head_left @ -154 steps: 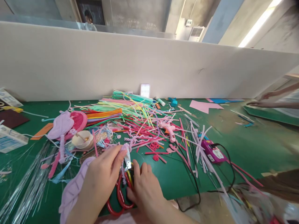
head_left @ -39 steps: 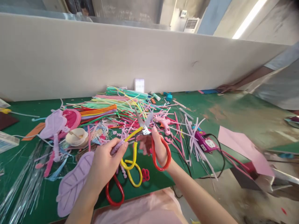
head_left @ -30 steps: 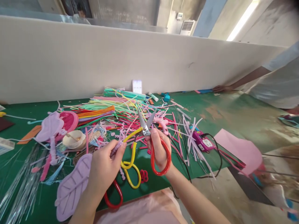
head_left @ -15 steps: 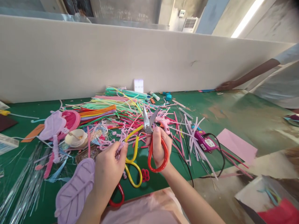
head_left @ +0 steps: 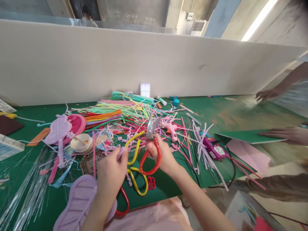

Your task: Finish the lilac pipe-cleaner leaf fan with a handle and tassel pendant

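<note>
My left hand (head_left: 112,170) is closed, thumb and fingers pinching a small lilac twisted pipe cleaner (head_left: 121,152). My right hand (head_left: 162,154) grips a pair of scissors (head_left: 157,160) by the red handles, blades parted and pointing up and away. The blades are right of the lilac piece and apart from it. Yellow loops (head_left: 139,183), like scissor handles, lie between my hands. Another red loop (head_left: 124,205) is by my left wrist. A lilac fuzzy leaf-like shape (head_left: 77,202) lies partly under my left forearm. A small red looped piece (head_left: 151,183) rests below the scissors.
Bundles of coloured pipe cleaners (head_left: 103,117) spread across the green table (head_left: 216,112). A pink glue gun (head_left: 171,128), a purple device (head_left: 215,149) with a black cable and a small tub (head_left: 81,143) lie around. A co-worker's hand (head_left: 288,134) touches a green board (head_left: 245,136) at right.
My right hand and the scissors have shifted left, nearer my left hand, and the handle has turned. At right, a co-worker's hands have moved and a green board has come over the pink sheet.
</note>
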A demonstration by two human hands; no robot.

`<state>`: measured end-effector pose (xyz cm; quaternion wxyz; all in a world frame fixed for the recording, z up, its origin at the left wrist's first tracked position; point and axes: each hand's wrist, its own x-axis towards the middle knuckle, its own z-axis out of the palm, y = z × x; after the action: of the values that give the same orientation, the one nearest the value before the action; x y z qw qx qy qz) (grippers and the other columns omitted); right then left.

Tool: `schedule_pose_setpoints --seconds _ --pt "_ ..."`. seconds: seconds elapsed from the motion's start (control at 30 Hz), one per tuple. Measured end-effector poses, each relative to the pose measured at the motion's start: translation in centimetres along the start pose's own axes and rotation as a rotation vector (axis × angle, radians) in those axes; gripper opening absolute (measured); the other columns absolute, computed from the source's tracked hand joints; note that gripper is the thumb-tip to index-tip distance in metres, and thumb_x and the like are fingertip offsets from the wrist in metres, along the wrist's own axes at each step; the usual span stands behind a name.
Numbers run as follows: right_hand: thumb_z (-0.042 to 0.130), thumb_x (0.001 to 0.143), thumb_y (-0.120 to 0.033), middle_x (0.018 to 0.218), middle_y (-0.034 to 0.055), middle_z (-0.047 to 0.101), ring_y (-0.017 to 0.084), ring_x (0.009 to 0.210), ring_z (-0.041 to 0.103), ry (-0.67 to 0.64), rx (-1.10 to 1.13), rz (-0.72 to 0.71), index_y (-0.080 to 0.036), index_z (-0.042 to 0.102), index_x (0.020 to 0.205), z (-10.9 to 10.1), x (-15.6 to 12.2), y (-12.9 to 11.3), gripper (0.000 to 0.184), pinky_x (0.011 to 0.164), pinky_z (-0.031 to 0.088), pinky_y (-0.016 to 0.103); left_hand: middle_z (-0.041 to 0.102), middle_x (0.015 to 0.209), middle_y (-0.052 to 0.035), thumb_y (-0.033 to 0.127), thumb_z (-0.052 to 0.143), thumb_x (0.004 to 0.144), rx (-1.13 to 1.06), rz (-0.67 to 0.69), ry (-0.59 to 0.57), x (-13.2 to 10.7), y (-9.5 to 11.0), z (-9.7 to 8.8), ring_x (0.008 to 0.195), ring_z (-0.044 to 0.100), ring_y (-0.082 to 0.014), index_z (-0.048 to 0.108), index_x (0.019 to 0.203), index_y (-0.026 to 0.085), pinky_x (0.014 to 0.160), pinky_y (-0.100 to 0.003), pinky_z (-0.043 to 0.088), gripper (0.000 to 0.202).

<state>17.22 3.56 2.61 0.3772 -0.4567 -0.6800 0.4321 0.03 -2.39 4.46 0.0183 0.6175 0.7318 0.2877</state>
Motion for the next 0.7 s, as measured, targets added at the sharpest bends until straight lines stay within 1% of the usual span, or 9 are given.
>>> schedule_pose_setpoints --seconds 0.07,0.13,0.23,0.27,0.33,0.4,0.47,0.57,0.7 --pt "0.059 0.090 -0.047 0.083 0.0014 0.064 0.017 0.070 0.060 -0.215 0.117 -0.009 -0.022 0.049 0.106 -0.6 -0.8 0.8 0.031 0.066 0.050 0.029 0.055 0.051 -0.0015 0.035 0.046 0.090 0.019 -0.002 0.031 0.4 -0.7 -0.1 0.047 0.050 -0.0172 0.046 0.060 0.023 0.052 -0.028 0.026 0.032" --pt "0.061 0.090 -0.042 0.102 0.0052 0.064 0.017 0.085 0.063 -0.391 0.338 0.033 -0.023 0.045 0.119 -1.2 -1.6 1.2 0.038 0.076 0.052 0.030 0.061 0.058 -0.0040 0.035 0.046 0.091 0.027 0.013 0.044 0.6 -1.1 -0.1 0.053 0.055 -0.0186 0.046 0.062 0.023 0.054 -0.029 0.027 0.031" --pt "0.073 0.081 -0.037 0.119 0.0067 0.061 0.018 0.098 0.065 -0.528 0.703 0.121 -0.028 0.042 0.128 -1.9 -2.5 0.7 0.057 0.085 0.053 0.032 0.065 0.065 -0.0055 0.035 0.043 0.092 0.016 0.057 0.016 0.5 -1.5 0.0 0.059 0.058 -0.0195 0.049 0.066 0.023 0.058 -0.029 0.030 0.029" --pt "0.075 0.079 -0.037 0.120 0.0068 0.061 0.018 0.097 0.067 -0.521 0.778 0.154 -0.027 0.044 0.127 -2.1 -2.6 0.3 0.058 0.084 0.054 0.033 0.064 0.063 -0.0046 0.035 0.044 0.092 0.007 0.078 -0.008 0.4 -1.6 0.0 0.058 0.058 -0.0191 0.049 0.066 0.023 0.058 -0.029 0.031 0.029" --pt "0.072 0.080 -0.044 0.112 0.0057 0.064 0.017 0.087 0.070 -0.402 0.821 0.257 -0.025 0.049 0.119 -2.0 -2.6 -0.6 0.049 0.076 0.056 0.032 0.059 0.057 -0.0016 0.036 0.045 0.091 -0.014 0.125 -0.066 0.3 -1.5 -0.2 0.054 0.055 -0.0173 0.045 0.061 0.023 0.057 -0.028 0.031 0.032" --pt "0.062 0.086 -0.054 0.090 0.0009 0.066 0.015 0.069 0.070 -0.201 0.734 0.366 -0.023 0.051 0.105 -1.4 -2.4 -1.2 0.038 0.060 0.056 0.027 0.056 0.055 0.0004 0.039 0.047 0.091 -0.067 0.163 -0.130 0.4 -1.3 -0.3 0.053 0.054 -0.0159 0.040 0.058 0.023 0.056 -0.027 0.031 0.037" --pt "0.056 0.087 -0.060 0.063 -0.0062 0.058 0.013 0.050 0.064 -0.080 0.611 0.404 -0.022 0.049 0.090 -0.5 -2.1 -1.2 0.039 0.043 0.047 0.021 0.058 0.060 0.0002 0.041 0.048 0.092 -0.145 0.176 -0.176 0.7 -0.9 -0.3 0.059 0.056 -0.0157 0.043 0.061 0.022 0.058 -0.026 0.033 0.036" --pt "0.051 0.087 -0.066 0.045 -0.0104 0.047 0.011 0.036 0.056 -0.141 0.504 0.340 -0.021 0.046 0.080 0.8 -1.8 -0.9 0.046 0.034 0.035 0.017 0.057 0.062 0.0011 0.037 0.047 0.092 -0.237 0.170 -0.219 1.4 -0.5 0.1 0.060 0.054 -0.0143 0.045 0.064 0.022 0.058 -0.025 0.034 0.032" --pt "0.048 0.086 -0.072 0.043 -0.0110 0.045 0.011 0.034 0.054 -0.142 0.439 0.253 -0.021 0.046 0.080 1.4 -1.5 -1.0 0.051 0.034 0.035 0.017 0.047 0.054 0.0048 0.040 0.043 0.094 -0.301 0.145 -0.262 1.8 -0.5 0.0 0.052 0.045 -0.0114 0.042 0.062 0.021 0.051 -0.022 0.032 0.037"
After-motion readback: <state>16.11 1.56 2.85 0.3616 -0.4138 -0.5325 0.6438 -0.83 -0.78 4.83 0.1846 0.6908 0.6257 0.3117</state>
